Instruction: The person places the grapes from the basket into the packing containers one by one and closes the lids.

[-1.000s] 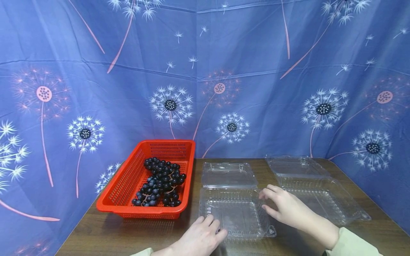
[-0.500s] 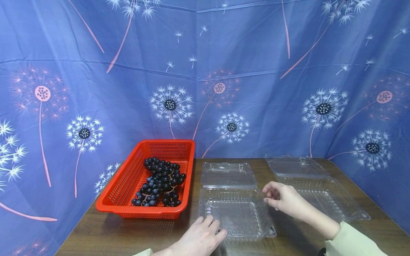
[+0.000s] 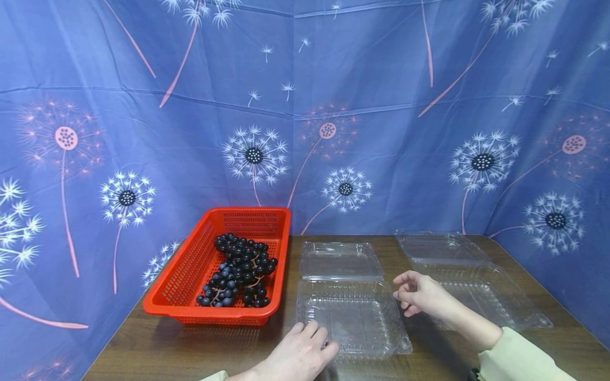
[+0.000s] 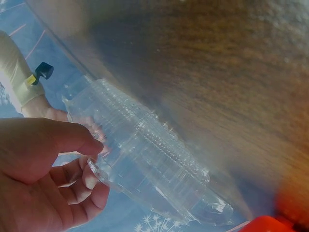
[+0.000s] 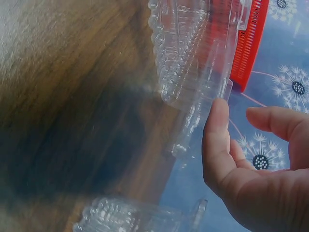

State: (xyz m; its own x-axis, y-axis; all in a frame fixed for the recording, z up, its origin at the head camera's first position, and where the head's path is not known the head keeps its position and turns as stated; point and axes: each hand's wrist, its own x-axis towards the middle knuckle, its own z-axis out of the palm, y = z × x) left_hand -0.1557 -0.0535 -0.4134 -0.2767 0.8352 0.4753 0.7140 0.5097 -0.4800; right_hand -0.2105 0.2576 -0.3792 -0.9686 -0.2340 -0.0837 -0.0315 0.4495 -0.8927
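Observation:
A clear plastic clamshell container (image 3: 355,323) lies unfolded on the wooden table, its lid (image 3: 339,260) spread flat behind its base. My left hand (image 3: 299,350) is at the base's near left corner. In the left wrist view, that hand (image 4: 46,176) has the rim edge between its thumb and curled fingers. My right hand (image 3: 423,297) hovers just right of the base, fingers loosely bent and holding nothing. The right wrist view has the fingers of this hand (image 5: 260,179) close to the container's rim, with a gap between thumb and forefinger; whether a fingertip touches the rim I cannot tell.
A red plastic basket (image 3: 162,309) with bunches of dark grapes (image 3: 243,267) stands on the left. Another unfolded clear container (image 3: 476,296) lies to the right, partly behind my right arm. A blue dandelion-patterned cloth (image 3: 391,106) hangs behind the table (image 3: 143,344).
My right hand has drawn away from the container's right edge, slightly to the right, and its fingers have shifted. The left hand and the container stay in place.

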